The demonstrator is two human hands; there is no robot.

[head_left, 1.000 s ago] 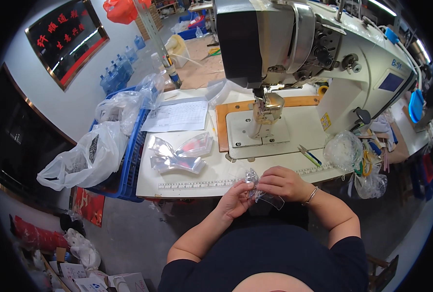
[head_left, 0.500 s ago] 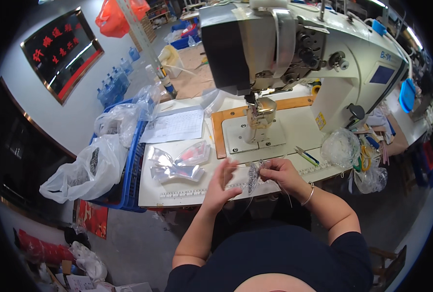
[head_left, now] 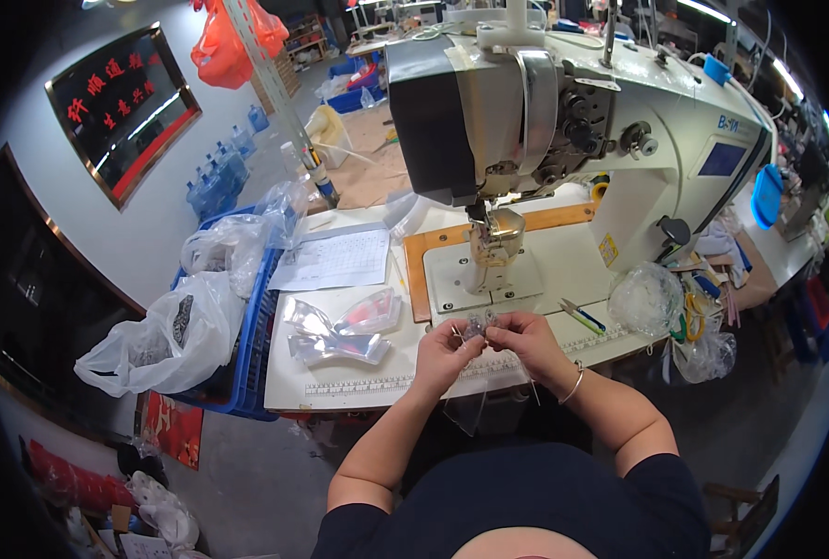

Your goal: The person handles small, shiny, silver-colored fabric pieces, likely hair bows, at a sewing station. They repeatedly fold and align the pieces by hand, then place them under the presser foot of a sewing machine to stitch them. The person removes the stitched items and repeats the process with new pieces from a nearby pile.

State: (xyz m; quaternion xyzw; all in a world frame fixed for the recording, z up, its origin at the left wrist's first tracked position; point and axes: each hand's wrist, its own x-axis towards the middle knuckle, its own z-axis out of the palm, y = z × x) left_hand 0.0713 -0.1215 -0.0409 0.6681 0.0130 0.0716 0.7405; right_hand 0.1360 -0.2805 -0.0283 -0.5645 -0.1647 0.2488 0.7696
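Both hands meet at the table's front edge, just before the sewing machine (head_left: 493, 247) and its post. Between them is a small glittery silver-grey piece (head_left: 476, 326), partly covered by fingers; its exact kind is unclear. My left hand (head_left: 444, 359) pinches its left side, and my right hand (head_left: 531, 347) pinches its right side. Thin pale threads hang down below the hands. To the left lie shiny see-through bow-shaped pieces (head_left: 340, 347) with a pinkish patch. A pair of thread snips (head_left: 582, 317) with green and blue handles rests right of my right hand.
A ruler strip (head_left: 358, 386) runs along the table's front edge. Behind the bows lies a printed sheet (head_left: 335, 259). On the left, a blue crate (head_left: 258, 349) holds plastic bags (head_left: 167, 331). A clear bag (head_left: 649, 298) and yellow-handled scissors (head_left: 696, 315) sit at the right.
My left hand, apart with its fingers spread before, has come in to the right and closed on the glittery piece. My right hand still holds it, now turned and slightly further left.
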